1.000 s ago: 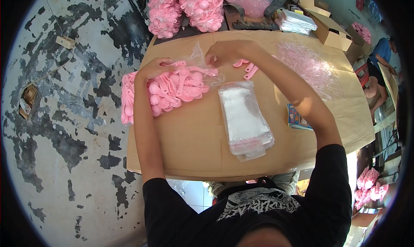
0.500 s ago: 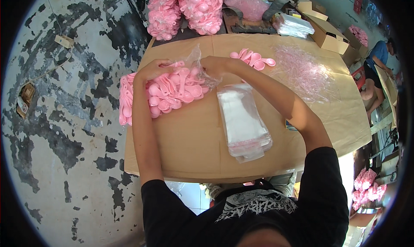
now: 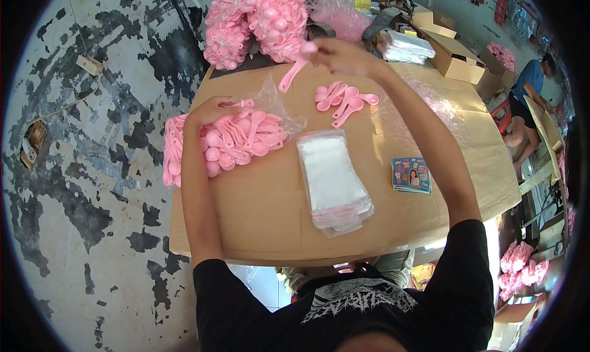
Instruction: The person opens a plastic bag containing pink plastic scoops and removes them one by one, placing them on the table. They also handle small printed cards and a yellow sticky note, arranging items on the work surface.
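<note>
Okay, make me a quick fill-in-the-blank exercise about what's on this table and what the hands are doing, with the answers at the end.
1. The right hand holds up one pink plastic ____ by its bowl end.
2. The left hand rests on the open clear bag of pink plastic spoons, at the table's ____ side.
3. The stack of empty clear plastic sleeves lies ____ the brown cardboard tabletop.
4. The small colourful printed card lies to the ____ of that stack.

Answers: spoon; left; on; right

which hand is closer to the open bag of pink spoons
Left. The left hand rests on the open bag of pink spoons at its top edge. The right hand is raised farther back over the table, pinching a single pink spoon.
</note>
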{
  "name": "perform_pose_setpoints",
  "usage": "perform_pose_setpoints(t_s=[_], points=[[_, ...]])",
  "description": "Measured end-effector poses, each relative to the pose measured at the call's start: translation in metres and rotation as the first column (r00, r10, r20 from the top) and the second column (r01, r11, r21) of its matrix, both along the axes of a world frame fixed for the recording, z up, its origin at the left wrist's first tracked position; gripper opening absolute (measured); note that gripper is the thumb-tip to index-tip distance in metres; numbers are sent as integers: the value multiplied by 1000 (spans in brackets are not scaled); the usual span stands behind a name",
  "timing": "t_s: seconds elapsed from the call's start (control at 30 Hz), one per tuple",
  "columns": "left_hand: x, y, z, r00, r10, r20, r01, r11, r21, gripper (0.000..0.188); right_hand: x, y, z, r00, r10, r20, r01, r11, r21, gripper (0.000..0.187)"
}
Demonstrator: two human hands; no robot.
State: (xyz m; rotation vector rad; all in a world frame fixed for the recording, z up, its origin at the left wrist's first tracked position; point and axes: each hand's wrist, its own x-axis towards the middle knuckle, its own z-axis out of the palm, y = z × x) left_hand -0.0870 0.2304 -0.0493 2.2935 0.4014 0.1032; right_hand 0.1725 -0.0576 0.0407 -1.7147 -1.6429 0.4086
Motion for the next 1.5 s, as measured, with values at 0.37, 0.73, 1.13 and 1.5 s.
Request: perform_pose_setpoints(t_s=[0.37, 0.73, 1.13, 1.5], points=[[4, 4, 1, 1000, -31, 5, 31, 1000, 4, 32, 55, -14, -28, 761, -234, 605, 14, 938, 345, 37], [5, 9, -11, 1000, 14, 6, -14, 996, 86, 39, -66, 107, -104, 804, 348, 482, -45, 844, -535, 30], [7, 3, 0, 1000, 4, 0, -4, 999, 52, 48, -34, 96, -111, 851, 348, 393, -170, 891, -420, 31], [-1, -13, 7, 1000, 21, 2, -20, 992, -125, 45, 23, 1, 5, 902, 21, 431, -64, 994, 85, 21]])
